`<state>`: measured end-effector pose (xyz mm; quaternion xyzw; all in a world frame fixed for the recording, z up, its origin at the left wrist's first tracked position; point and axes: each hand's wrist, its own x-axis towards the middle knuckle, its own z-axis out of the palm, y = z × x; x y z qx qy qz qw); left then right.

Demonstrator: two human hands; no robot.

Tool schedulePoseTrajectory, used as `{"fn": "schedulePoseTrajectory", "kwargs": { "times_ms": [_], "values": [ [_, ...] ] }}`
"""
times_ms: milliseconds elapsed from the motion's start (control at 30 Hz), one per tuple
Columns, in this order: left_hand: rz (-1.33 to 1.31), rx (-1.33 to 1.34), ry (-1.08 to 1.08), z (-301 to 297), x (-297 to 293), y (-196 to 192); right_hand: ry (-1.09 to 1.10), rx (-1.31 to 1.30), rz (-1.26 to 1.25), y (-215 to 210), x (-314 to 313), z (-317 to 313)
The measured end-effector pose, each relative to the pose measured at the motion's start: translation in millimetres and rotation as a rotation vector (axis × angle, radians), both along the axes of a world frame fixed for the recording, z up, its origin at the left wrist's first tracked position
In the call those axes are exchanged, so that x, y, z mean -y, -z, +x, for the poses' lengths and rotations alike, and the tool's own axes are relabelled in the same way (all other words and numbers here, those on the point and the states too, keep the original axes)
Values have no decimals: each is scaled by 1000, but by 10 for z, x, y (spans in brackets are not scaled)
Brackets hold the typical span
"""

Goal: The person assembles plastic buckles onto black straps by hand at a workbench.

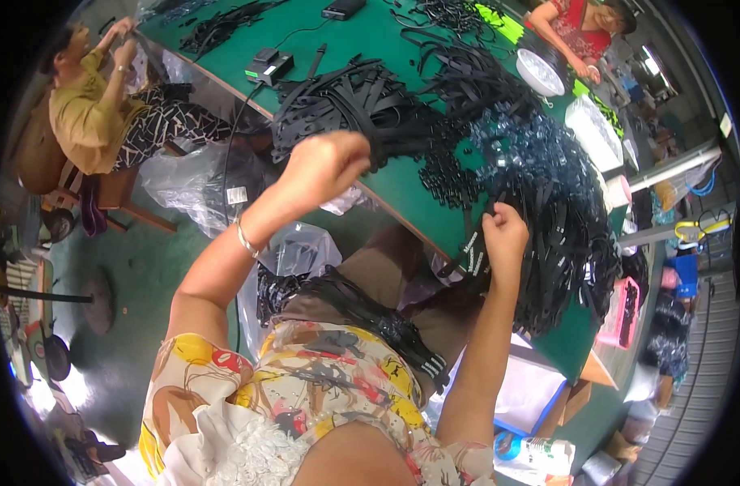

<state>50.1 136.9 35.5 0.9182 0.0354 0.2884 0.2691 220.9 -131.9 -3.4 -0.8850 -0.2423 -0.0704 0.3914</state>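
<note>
Both hands, left hand [325, 166] and right hand [503, 235], grip black straps [402, 113] over green table [362, 40].

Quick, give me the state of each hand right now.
Left hand: closed, gripping a bundle of black straps above the green table.
Right hand: closed, pinching black straps at the hanging pile.

Count, head view: one green tabletop [386, 36]. Thin black plastic straps [362, 101]: too many to count, heaped in several piles; one further bundle lies across the lap [378, 320]. Two small black boxes with cords [270, 65] [343, 8]. One round white bowl [540, 71]. Two other seated people [86, 113] [576, 28].
</note>
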Motion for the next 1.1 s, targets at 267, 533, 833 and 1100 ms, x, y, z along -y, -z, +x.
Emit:
{"fn": "schedulePoseTrajectory", "kwargs": {
  "times_ms": [267, 533, 833, 1100],
  "values": [
    [251, -187, -245, 579, -708, -11, -128, -563, 824, -272, 124, -160],
    [357, -407, -61, 834, -886, -65, -366, -679, 1187, -636, 395, -328],
    [172, 98, 55, 732, -748, -277, -482, -813, 1267, -797, 429, -635],
    [-61, 453, 615, 394, 375, -595, -684, -1301, 1330, -359, 130, -842]
  ]
}}
